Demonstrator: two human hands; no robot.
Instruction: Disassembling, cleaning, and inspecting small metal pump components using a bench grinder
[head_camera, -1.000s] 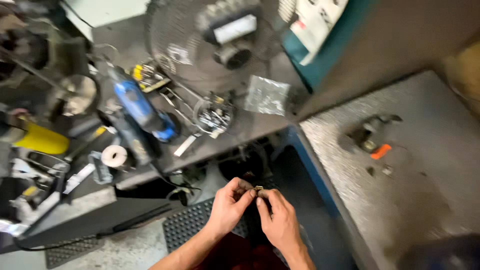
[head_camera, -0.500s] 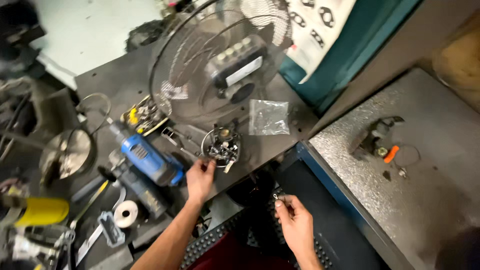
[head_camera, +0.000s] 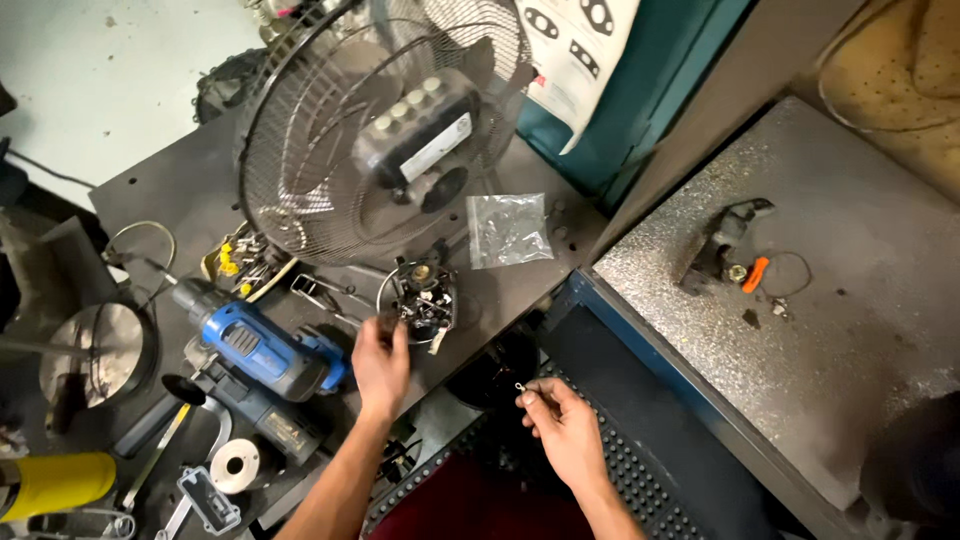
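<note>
Your left hand (head_camera: 380, 365) fingers touch the round motor part (head_camera: 420, 297) below the clear bag (head_camera: 507, 228); your right hand (head_camera: 565, 425) pinches a small screw (head_camera: 520, 387) off the table (head_camera: 180, 200) edge.

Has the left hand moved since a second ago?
Yes. The left hand left the right hand and reached up to the round wired part beside the blue drill.

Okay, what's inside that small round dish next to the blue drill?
The round dish holds a heap of small dark metal parts; the left hand touches its rim. What lies underneath the heap is covered.
</note>
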